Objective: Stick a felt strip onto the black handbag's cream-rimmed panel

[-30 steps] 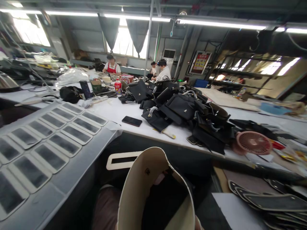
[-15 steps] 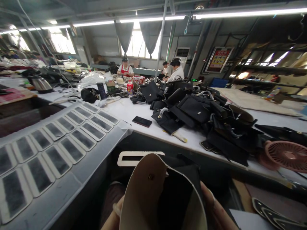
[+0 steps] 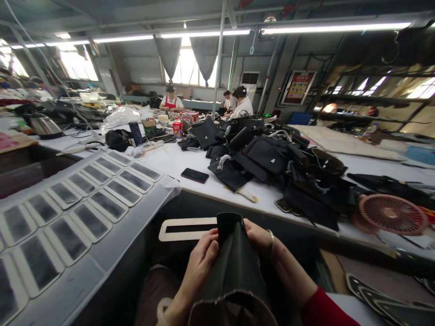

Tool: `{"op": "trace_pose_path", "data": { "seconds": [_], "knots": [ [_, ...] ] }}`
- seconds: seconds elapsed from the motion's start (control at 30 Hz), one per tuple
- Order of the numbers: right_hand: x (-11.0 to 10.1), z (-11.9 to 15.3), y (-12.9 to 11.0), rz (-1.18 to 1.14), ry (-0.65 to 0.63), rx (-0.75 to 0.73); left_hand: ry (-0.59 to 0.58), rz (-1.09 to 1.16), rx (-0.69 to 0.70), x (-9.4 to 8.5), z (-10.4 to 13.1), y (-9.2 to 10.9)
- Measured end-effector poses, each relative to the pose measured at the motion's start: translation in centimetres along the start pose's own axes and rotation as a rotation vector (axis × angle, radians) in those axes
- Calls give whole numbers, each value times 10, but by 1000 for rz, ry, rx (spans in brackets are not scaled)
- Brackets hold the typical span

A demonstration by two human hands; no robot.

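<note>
A black leather-like piece, curved into an open tube at its near end, is held over my lap. My left hand grips its left edge near the far end, with thumb and fingers pressed together. On the opposite edge, my right hand is closed around the material, a bracelet at its wrist. Just beyond my left hand lies a pale frame-shaped piece with a dark slot; its right end is hidden behind the black piece.
Pale-bordered dark panels lie in rows on the left table. Black bags are heaped on the white table, near a phone and a pink fan. People sit farther back.
The black piece has turned, so its dark outer face shows instead of the tan inside. Both hands have come into fuller view at its far end. The camera view has shifted slightly right.
</note>
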State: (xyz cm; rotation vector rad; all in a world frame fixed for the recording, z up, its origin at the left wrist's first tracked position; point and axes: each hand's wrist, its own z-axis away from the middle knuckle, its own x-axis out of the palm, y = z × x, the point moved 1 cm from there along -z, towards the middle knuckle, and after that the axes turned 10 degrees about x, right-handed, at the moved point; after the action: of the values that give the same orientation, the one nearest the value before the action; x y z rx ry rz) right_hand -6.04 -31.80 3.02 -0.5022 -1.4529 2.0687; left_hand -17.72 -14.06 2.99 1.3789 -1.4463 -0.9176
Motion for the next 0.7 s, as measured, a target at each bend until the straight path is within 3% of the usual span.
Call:
{"op": "trace_pose_path", "data": {
  "seconds": [0.13, 0.23, 0.33, 0.4, 0.5, 0.7],
  "knots": [
    [9, -1, 3, 15, 53, 32, -5, -74, 13, -9, 21, -2],
    [9, -1, -2, 47, 95, 39, -29, -106, 6, -12, 23, 7],
    [4, 0, -17, 115, 101, 57, -189, -71, -48, -9, 11, 25],
    [2, 2, -31, 190, 77, 79, -283, -64, -7, -6, -1, 40],
    [3, 7, -52, 319, 30, 99, -321, -104, 62, -2, -19, 54],
    [13, 15, -76, 520, 35, 40, -391, -23, -63, 3, -29, 55]
  ]
}}
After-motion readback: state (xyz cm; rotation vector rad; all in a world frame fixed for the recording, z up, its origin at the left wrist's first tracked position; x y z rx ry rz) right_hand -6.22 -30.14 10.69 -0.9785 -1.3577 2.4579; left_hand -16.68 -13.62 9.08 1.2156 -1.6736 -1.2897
